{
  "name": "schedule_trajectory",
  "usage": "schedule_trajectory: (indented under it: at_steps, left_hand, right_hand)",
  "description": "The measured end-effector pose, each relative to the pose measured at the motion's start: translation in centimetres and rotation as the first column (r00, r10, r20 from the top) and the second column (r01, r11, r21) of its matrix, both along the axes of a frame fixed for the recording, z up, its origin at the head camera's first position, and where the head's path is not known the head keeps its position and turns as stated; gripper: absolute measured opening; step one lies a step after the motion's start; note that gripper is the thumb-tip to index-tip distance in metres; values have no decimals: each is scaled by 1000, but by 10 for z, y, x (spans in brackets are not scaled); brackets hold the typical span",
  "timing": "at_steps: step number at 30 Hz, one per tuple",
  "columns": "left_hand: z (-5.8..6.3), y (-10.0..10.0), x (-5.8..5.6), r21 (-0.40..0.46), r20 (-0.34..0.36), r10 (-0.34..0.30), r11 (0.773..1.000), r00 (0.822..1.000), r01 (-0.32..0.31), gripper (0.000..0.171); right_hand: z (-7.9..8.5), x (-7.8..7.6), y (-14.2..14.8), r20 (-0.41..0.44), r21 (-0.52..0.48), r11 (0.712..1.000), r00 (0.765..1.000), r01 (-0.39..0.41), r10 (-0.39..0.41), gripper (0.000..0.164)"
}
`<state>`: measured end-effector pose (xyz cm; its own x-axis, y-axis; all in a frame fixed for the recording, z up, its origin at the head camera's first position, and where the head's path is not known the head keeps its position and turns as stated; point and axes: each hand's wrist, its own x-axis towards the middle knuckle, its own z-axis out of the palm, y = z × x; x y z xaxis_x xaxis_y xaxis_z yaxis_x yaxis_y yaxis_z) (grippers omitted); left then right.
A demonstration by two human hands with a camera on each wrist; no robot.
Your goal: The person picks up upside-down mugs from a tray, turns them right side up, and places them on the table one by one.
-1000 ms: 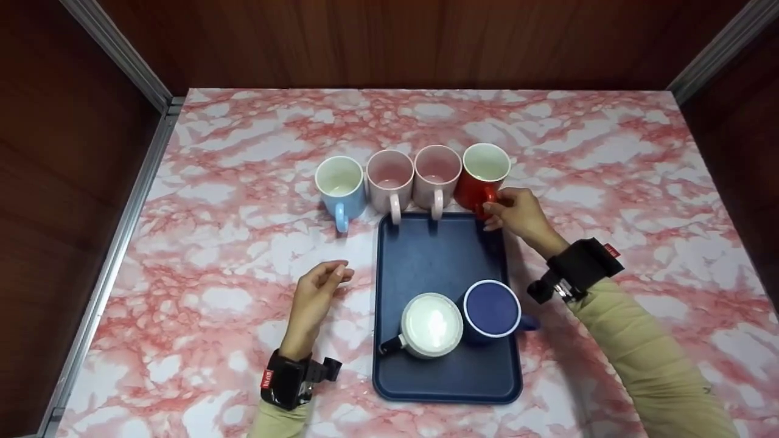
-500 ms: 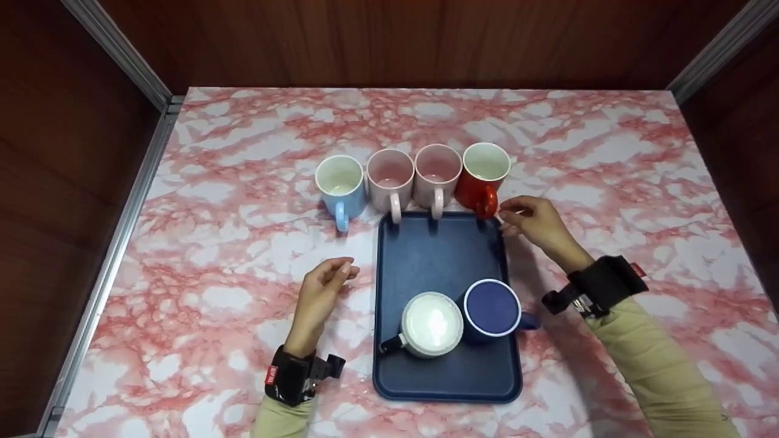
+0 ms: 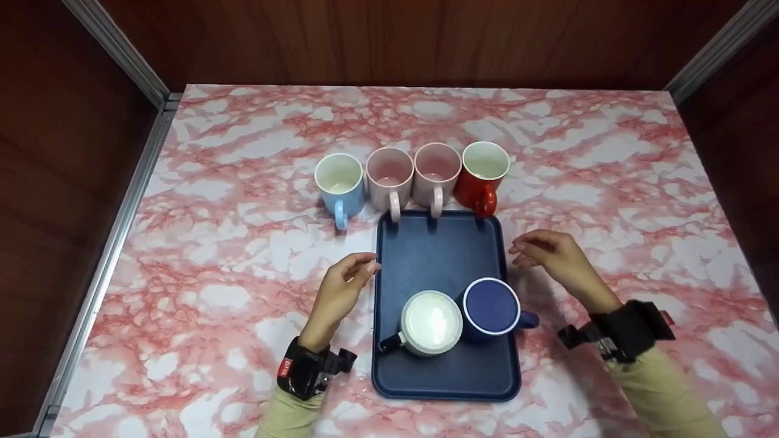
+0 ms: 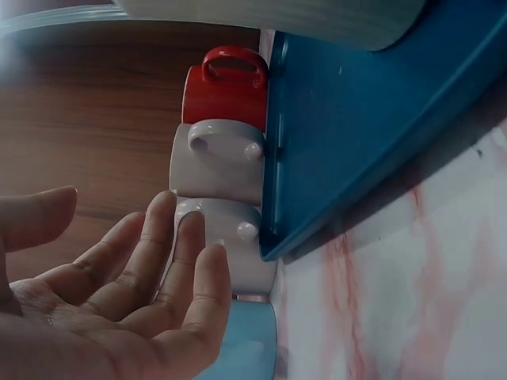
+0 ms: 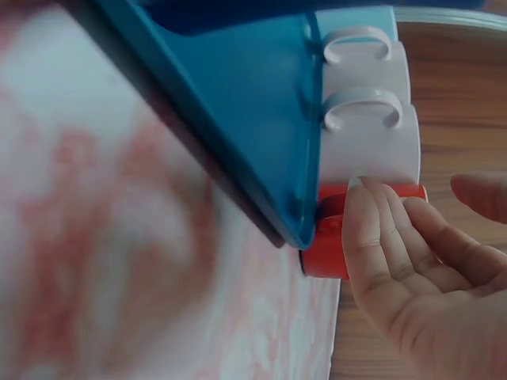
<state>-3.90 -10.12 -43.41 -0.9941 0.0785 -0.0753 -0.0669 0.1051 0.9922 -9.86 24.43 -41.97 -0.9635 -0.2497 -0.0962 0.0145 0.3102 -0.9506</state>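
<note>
My left hand (image 3: 342, 289) hovers at the left edge of a dark blue tray (image 3: 420, 255), fingers loosely bent and holding nothing. Beyond the tray's right edge, my right hand (image 3: 557, 255) is also free, its thumb and fingers apart. On the tray stand a white mug (image 3: 431, 323) with a black handle, seemingly bottom up, and a dark blue mug (image 3: 490, 307) to its right. Along the tray's far end runs a row of upright mugs: light blue (image 3: 347, 201), two pink ones (image 3: 384, 198) (image 3: 429, 193) and a red mug (image 3: 471, 190), handles facing me.
The table (image 3: 231, 255) has a red and white marbled top. Dark wood panels (image 3: 395, 42) wall it at the back and both sides, with a metal rail (image 3: 115, 243) along the left.
My right hand has let go of the red mug's handle and drawn back toward me and to the right. My left hand has moved right, up to the tray's edge.
</note>
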Motion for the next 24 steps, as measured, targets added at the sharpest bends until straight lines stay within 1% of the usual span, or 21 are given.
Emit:
schedule_trajectory:
  at_steps: [5,9,10,12,15,17,19,21,22,24]
  left_hand:
    - [5,6,0,-31,-10,-50,998,999,49,30]
    - [10,10,0,-72,-7,-96,993,995,95,32]
    - [10,10,1,-79,-14,-109,991,994,108,32]
    - [22,13,4,-101,-24,-132,987,991,129,30]
    - [25,15,5,-125,-72,-159,981,985,149,30]
    - [27,16,6,-143,-100,-177,976,979,162,30]
    - [18,17,5,-158,-141,-200,971,970,177,31]
    - [19,19,6,-163,-164,-227,966,960,201,31]
    - [20,20,6,-171,-173,-241,962,955,212,32]
    - [22,22,7,-190,-188,-268,954,945,233,32]
  right_hand:
    - [-3,13,3,15,44,999,1000,-27,26,27]
    - [-2,20,1,21,77,993,996,-85,83,26]
    - [-1,21,0,15,87,991,995,-102,101,25]
    - [0,23,-1,-13,112,984,990,-140,142,23]
    - [4,27,-3,-74,170,967,977,-187,202,18]
    - [6,29,-2,-151,237,947,955,-215,255,13]
    - [8,31,-1,-216,302,926,929,-228,300,9]
    - [10,33,1,-265,357,903,901,-239,343,9]
    - [11,34,2,-279,382,891,889,-245,364,9]
    - [13,36,4,-277,416,871,875,-262,396,10]
